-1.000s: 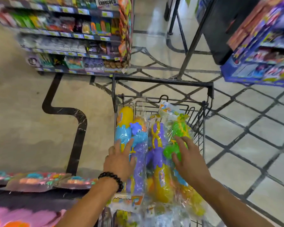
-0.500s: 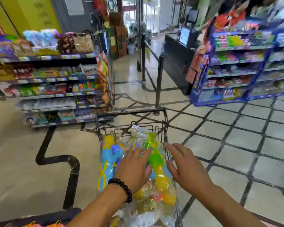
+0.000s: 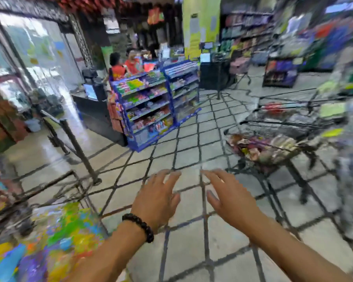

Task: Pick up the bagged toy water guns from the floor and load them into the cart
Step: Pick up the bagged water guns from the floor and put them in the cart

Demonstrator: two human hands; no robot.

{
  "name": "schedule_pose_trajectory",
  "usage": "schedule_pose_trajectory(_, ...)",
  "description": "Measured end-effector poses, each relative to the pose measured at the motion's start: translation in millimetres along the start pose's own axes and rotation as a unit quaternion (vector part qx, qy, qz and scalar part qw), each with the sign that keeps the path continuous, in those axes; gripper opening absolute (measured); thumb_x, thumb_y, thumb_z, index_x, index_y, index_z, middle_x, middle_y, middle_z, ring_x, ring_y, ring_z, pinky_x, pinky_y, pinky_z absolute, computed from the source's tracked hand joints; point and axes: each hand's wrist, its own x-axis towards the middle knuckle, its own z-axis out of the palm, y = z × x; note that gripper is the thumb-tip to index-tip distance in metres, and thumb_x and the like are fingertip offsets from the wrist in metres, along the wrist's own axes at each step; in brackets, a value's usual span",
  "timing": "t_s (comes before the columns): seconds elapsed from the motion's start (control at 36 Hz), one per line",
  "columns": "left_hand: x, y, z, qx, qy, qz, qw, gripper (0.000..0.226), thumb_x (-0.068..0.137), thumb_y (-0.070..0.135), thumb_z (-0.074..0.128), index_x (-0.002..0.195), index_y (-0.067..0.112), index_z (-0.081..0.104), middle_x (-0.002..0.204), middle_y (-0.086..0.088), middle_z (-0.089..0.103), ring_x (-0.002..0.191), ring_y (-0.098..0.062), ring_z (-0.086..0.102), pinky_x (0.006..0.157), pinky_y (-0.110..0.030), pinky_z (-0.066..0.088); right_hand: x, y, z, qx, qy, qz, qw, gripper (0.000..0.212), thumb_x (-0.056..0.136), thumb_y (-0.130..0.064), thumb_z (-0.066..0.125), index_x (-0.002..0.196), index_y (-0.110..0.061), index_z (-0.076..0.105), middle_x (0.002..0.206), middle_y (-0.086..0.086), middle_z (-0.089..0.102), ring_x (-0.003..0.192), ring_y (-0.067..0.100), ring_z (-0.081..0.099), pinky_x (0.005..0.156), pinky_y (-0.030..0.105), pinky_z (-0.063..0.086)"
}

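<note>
The picture is blurred by motion. The bagged toy water guns (image 3: 55,241), a bright heap of yellow, green, blue and purple, lie in the black wire cart (image 3: 49,184) at the lower left. My left hand (image 3: 157,198), with a black bead bracelet on its wrist, hangs over bare floor to the right of the cart, fingers spread and holding nothing. My right hand (image 3: 230,198) is beside it, also spread and empty. Neither hand touches the cart or the bags.
A second wire cart (image 3: 277,127) with goods in its lower basket stands at the right. A blue snack rack (image 3: 151,106) and a checkout counter (image 3: 94,106) with two people behind it are ahead. A black barrier post (image 3: 77,149) stands left of centre. Tiled floor lies under my hands.
My view has swung to the right, so the loaded cart slid to the lower left. Both hands have lifted off the bagged water guns and now hover over the floor.
</note>
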Motion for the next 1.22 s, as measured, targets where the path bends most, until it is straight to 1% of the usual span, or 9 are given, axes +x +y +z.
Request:
schedule_pose_trajectory(0.11, 39.7, 126.9, 25.8, -0.032, -0.006, 0.096, 0.995, 0.054, 0.099, 0.050, 0.048, 0.149, 0.044, 0.029, 0.151, 0.010, 0.037, 0.134, -0.018, 0.043, 0.100, -0.038, 0.052, -89.5, 96.8, -67.1, -0.031, 0.027, 0.122, 0.992, 0.055, 0.103, -0.048, 0.044, 0.155, -0.040, 0.028, 0.155, -0.006, 0.038, 0.130, 0.021, 0.049, 0.086, 0.038, 0.053)
schedule_pose_trajectory(0.25, 69.0, 286.0, 58.0, -0.078, -0.030, 0.231, 0.969, 0.055, 0.101, 0.049, 0.047, 0.153, 0.041, 0.029, 0.149, 0.009, 0.039, 0.132, -0.016, 0.043, 0.102, -0.034, 0.048, -213.1, 188.0, -139.6, -0.062, 0.074, 0.275, 0.957, 0.055, 0.102, -0.043, 0.049, 0.153, -0.039, 0.031, 0.152, -0.010, 0.039, 0.125, 0.018, 0.054, 0.088, 0.034, 0.052)
schedule_pose_trajectory(0.33, 75.5, 373.7, 77.5, -0.104, -0.054, 0.312, 0.943, 0.054, 0.100, 0.047, 0.048, 0.151, 0.039, 0.033, 0.146, 0.008, 0.042, 0.126, -0.017, 0.048, 0.092, -0.035, 0.053, -287.7, 228.4, -165.9, -0.078, 0.096, 0.349, 0.929, 0.055, 0.100, -0.042, 0.051, 0.153, -0.035, 0.037, 0.150, -0.009, 0.041, 0.131, 0.018, 0.049, 0.098, 0.036, 0.051)
schedule_pose_trajectory(0.47, 76.9, 498.6, 116.5, -0.128, -0.091, 0.420, 0.894, 0.051, 0.100, 0.046, 0.049, 0.148, 0.039, 0.034, 0.145, 0.009, 0.040, 0.119, -0.018, 0.053, 0.082, -0.034, 0.056, -387.6, 272.1, -190.8, -0.095, 0.128, 0.465, 0.871, 0.052, 0.099, -0.040, 0.054, 0.149, -0.036, 0.041, 0.147, -0.009, 0.043, 0.133, 0.020, 0.046, 0.092, 0.040, 0.054)
schedule_pose_trajectory(0.58, 81.9, 582.8, 148.7, -0.144, -0.116, 0.478, 0.859, 0.050, 0.101, 0.049, 0.047, 0.147, 0.038, 0.032, 0.146, 0.008, 0.039, 0.123, -0.019, 0.051, 0.092, -0.038, 0.054, -440.7, 302.3, -206.8, -0.108, 0.124, 0.539, 0.826, 0.051, 0.098, -0.040, 0.053, 0.148, -0.036, 0.041, 0.145, -0.009, 0.044, 0.129, 0.022, 0.048, 0.087, 0.040, 0.055)
schedule_pose_trajectory(0.69, 99.1, 648.2, 175.9, -0.171, -0.145, 0.504, 0.834, 0.052, 0.100, 0.049, 0.048, 0.149, 0.039, 0.034, 0.147, 0.008, 0.041, 0.127, -0.019, 0.050, 0.092, -0.040, 0.055, -463.5, 342.9, -224.9, -0.114, 0.115, 0.582, 0.797, 0.052, 0.097, -0.041, 0.055, 0.147, -0.037, 0.042, 0.144, -0.011, 0.044, 0.132, 0.019, 0.046, 0.083, 0.037, 0.055)
schedule_pose_trajectory(0.81, 126.1, 696.2, 199.7, -0.178, -0.162, 0.526, 0.816, 0.052, 0.098, 0.046, 0.052, 0.147, 0.038, 0.037, 0.140, 0.008, 0.044, 0.119, -0.020, 0.053, 0.078, -0.034, 0.056, -467.7, 382.2, -240.2, -0.103, 0.127, 0.604, 0.780, 0.050, 0.099, -0.038, 0.055, 0.148, -0.036, 0.043, 0.145, -0.011, 0.042, 0.127, 0.019, 0.051, 0.084, 0.037, 0.054)
schedule_pose_trajectory(0.97, 175.2, 783.8, 239.7, -0.178, -0.171, 0.557, 0.793, 0.057, 0.097, 0.050, 0.049, 0.151, 0.038, 0.033, 0.147, 0.007, 0.042, 0.125, -0.021, 0.053, 0.093, -0.037, 0.052, -482.3, 449.6, -266.1, -0.110, 0.143, 0.630, 0.755, 0.050, 0.100, -0.040, 0.051, 0.148, -0.039, 0.040, 0.147, -0.012, 0.039, 0.128, 0.015, 0.051, 0.087, 0.037, 0.054)
schedule_pose_trajectory(1.22, 157.7, 918.6, 272.9, -0.205, -0.210, 0.616, 0.731, 0.051, 0.097, 0.048, 0.049, 0.145, 0.039, 0.035, 0.142, 0.008, 0.041, 0.125, -0.019, 0.051, 0.095, -0.036, 0.051, -555.6, 502.9, -301.2, -0.117, 0.161, 0.691, 0.695, 0.049, 0.101, -0.041, 0.051, 0.146, -0.047, 0.032, 0.143, -0.019, 0.035, 0.124, 0.009, 0.048, 0.077, 0.035, 0.055)
